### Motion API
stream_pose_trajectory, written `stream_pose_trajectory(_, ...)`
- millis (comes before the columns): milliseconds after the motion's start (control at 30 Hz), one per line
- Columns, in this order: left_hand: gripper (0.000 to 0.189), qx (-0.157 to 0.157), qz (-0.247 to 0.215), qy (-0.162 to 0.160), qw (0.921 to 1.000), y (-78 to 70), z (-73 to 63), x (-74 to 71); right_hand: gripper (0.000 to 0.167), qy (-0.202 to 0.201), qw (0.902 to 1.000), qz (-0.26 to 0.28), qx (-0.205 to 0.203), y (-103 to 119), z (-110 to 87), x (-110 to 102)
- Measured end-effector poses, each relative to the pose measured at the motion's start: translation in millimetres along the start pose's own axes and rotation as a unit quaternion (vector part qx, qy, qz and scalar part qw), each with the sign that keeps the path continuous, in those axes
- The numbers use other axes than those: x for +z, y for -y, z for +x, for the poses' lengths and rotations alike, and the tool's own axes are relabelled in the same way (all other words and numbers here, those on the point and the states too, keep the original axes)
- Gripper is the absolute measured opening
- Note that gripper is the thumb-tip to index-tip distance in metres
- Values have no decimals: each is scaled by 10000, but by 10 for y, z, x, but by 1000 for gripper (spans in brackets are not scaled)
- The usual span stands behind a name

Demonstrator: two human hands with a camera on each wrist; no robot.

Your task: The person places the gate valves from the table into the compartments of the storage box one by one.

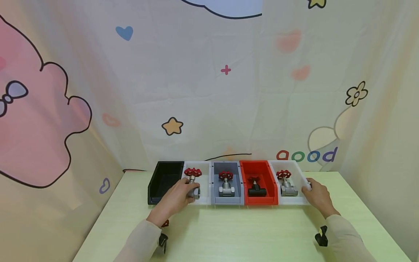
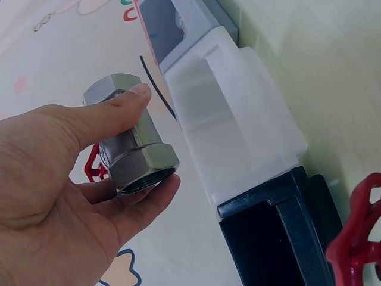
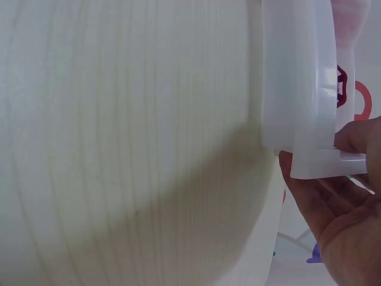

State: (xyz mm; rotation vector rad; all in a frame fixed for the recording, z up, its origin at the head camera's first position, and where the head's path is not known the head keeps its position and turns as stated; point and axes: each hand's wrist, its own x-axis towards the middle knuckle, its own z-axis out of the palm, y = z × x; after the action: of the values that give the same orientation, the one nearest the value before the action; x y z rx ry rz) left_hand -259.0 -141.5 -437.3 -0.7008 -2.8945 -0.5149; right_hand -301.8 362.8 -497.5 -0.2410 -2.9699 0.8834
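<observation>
My left hand (image 1: pixel 176 196) grips a silver gate valve (image 2: pixel 143 164) with a red handwheel, its thumb across the metal body. In the head view this valve appears over the left white bin (image 1: pixel 203 201); the left wrist view shows it apart from that bin, with nothing visible inside. My right hand (image 1: pixel 317 198) pinches the right side wall of the other white bin (image 3: pixel 315 164), at the right end of the row. A metal valve (image 1: pixel 288 190) with a red handwheel lies in that bin.
Between the white bins stand a grey bin (image 1: pixel 227 200) holding a metal valve (image 1: pixel 226 189) and a red bin (image 1: pixel 262 201) holding a black valve (image 1: pixel 256 191). A black bin (image 1: pixel 156 200) ends the row. Near the forearms lie a partly hidden valve (image 1: pixel 162 240) and a black-and-yellow piece (image 1: pixel 322 237).
</observation>
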Motion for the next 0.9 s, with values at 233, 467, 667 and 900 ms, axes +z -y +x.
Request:
stream_pose_trajectory(233,51,-121,-49,116,9998,25,84,30,52,-57,10000,-37,-57,-14,0,-2)
stream_pose_trajectory(467,52,-194,-60,130,9997,74,169,80,52,-21,10000,-8,-19,-19,13,-4)
stream_pose_trajectory(667,51,-191,-76,117,9997,117,259,117,52,-15,10000,9,-46,-21,18,2)
stream_pose_trajectory(900,51,-258,-205,182,9993,130,348,164,52,-19,10000,25,-78,-37,27,-1)
